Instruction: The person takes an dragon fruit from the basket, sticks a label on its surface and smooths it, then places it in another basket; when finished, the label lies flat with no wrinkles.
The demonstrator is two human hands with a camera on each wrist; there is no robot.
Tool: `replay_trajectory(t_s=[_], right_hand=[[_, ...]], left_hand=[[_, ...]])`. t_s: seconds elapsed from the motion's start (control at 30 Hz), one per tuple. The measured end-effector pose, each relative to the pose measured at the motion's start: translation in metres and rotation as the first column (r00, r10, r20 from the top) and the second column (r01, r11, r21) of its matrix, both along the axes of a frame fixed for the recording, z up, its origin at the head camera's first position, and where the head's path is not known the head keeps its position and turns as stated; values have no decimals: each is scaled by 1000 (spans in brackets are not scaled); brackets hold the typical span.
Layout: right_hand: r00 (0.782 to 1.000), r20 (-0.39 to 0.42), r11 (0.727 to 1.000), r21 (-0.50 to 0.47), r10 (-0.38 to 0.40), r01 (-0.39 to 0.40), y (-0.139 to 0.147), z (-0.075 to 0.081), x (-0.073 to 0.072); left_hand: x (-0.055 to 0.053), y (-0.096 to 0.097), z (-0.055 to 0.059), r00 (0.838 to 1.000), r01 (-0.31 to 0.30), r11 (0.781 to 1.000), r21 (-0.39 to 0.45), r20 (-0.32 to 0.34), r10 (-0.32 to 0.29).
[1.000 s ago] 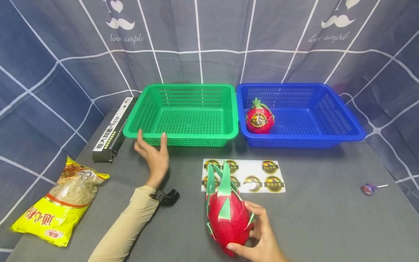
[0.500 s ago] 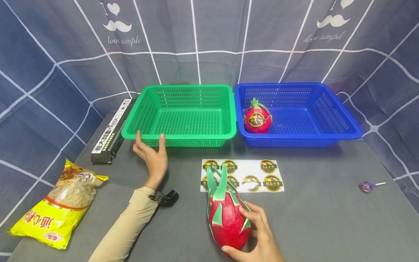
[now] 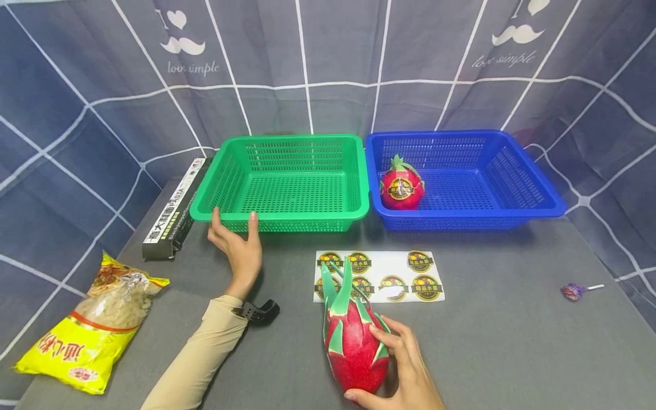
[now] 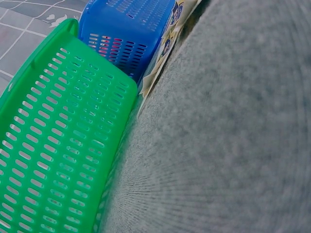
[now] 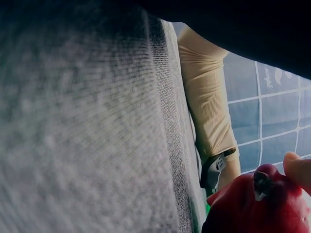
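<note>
My right hand grips a red dragon fruit with green leafy tips, thumb at its near end and fingers over its right side. In the right wrist view, the dragon fruit's dark stem end shows beside my thumb. My left hand is at the front left of the green basket, its thumb and forefinger raised against the rim. The left wrist view has the green basket's slotted wall but no fingers. A sheet of round fruit stickers lies just beyond the dragon fruit, whose leaves overlap it.
A blue basket stands right of the green one, holding another dragon fruit with a sticker on it. At left are a black-and-white pasta box and a yellow bag of pasta. A lollipop lies far right.
The right hand has shifted slightly left and turned the dragon fruit a little, its fingers now further over the top. The left hand stays at the basket; the head view has shifted slightly.
</note>
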State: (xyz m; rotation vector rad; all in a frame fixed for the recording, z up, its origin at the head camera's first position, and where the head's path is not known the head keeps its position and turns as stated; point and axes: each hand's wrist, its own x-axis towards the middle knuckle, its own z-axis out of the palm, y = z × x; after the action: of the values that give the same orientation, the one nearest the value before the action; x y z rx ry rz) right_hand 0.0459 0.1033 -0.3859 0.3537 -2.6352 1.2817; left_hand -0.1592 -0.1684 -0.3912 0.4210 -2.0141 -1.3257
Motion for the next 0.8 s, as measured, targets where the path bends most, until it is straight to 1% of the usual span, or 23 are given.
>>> replay_trajectory(t_s=[0.07,0.17,0.2,0.27,0.3,0.33,0.43,0.5,0.57,0.73,0.77,0.8], right_hand=[[999,42,1000,-26,8,-6,0,1,0],[995,87,999,-41,40,-36,0,3,0],[994,87,998,-38,62,-59,0,3,0],[987,131,994,-58,98,-91,1,3,-1],[985,128,992,-54,117,-110,1,3,-2],[983,121,990,-51,138,-132,2,2,-3],[983,60,985,-25,174,-172,4,-3,-6],[980,-44,981,22,194,-194,6,-8,-9],[974,-114,980,38,198,-195,7,-12,-11],[973,-145,983,1,182,-184,8,-14,-14],[974,-145,984,-6,177,-180,9,-14,-15],[977,-128,985,-13,168,-171,9,-13,-15]], left_hand=[[1,0,0,1000,0,1000,4,1,0],[1,0,0,1000,-2,1000,6,3,2],[2,0,-1,1000,-2,1000,6,4,2],[2,-1,-1,1000,-1,1000,4,5,0],[2,-1,-1,1000,0,1000,2,5,0],[2,-1,-1,1000,2,1000,1,6,-2],[1,-1,-1,1000,3,1000,-2,3,-3],[1,-1,-1,1000,5,1000,-1,0,-5],[1,-1,-1,1000,6,1000,1,-1,-6],[0,-1,-1,1000,7,1000,5,-6,-7],[0,-1,-1,1000,7,1000,7,-7,-7],[0,0,-1,1000,7,1000,9,-8,-7]])
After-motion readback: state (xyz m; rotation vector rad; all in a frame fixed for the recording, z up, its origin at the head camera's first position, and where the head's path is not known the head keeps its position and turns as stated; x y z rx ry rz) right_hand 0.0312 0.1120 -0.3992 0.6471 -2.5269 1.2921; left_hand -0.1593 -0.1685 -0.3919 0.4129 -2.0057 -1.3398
